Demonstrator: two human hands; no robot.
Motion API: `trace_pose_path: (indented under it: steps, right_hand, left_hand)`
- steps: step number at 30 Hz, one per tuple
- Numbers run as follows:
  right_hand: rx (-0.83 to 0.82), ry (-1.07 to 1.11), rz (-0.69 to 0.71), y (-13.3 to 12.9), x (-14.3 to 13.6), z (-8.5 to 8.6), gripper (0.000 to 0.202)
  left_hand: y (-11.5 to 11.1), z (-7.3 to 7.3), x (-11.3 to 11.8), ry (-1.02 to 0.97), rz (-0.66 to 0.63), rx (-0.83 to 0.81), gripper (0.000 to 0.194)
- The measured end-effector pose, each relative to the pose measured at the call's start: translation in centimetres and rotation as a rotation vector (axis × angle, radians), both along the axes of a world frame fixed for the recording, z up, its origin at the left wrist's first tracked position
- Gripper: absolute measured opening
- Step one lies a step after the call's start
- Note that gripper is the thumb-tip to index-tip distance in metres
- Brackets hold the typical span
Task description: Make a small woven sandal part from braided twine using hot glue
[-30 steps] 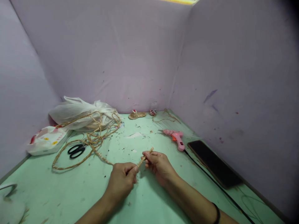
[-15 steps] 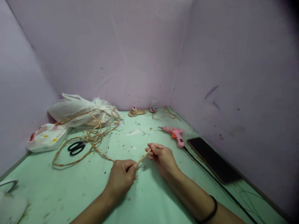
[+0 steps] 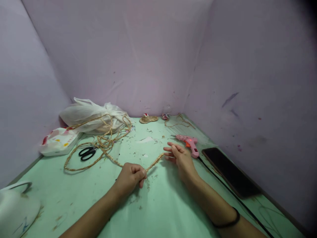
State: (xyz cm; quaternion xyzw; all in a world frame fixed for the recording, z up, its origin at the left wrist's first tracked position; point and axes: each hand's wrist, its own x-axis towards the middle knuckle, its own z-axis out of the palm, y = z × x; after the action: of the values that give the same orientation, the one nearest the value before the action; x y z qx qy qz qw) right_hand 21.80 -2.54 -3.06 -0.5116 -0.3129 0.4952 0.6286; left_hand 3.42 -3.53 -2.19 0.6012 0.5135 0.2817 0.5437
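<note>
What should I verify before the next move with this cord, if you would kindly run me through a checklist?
1. Left hand grips the cord: ok, pinched between thumb and fingers.
2. Right hand grips the cord's free end: not ok, its fingers are spread beside the tip.
3. Rest of the cord lies untangled: not ok, its loops cross in a heap on the left.
4. Scissors lie free of the cord: not ok, loops lie around and against them.
5. Glue gun is powered: ok, its red light glows.
6. Glue gun is hot enough: cannot tell.
</note>
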Motion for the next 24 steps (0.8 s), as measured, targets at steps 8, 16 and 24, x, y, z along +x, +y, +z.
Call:
trace_pose_path:
  steps: [8, 16, 24]
  right_hand:
    - [0.891, -1.195, 0.204, -1.7, -0.1, 1.0, 0.025]
    - [1.019, -1.479, 0.233, -1.5, -1.1, -0.2, 0.016]
    - [0.946, -1.400, 0.162, -1.8, -1.3, -0.6, 0.016]
  left_hand:
    - [1.2, 0.6, -1.5, -0.210, -0.078, -0.251, 0.023]
    - [1.4, 0.5, -1.7, -0.199, -0.160, -0.330, 0.020]
    - [0.9, 2.0, -1.6, -0.009, -0.132, 0.028, 0.037]
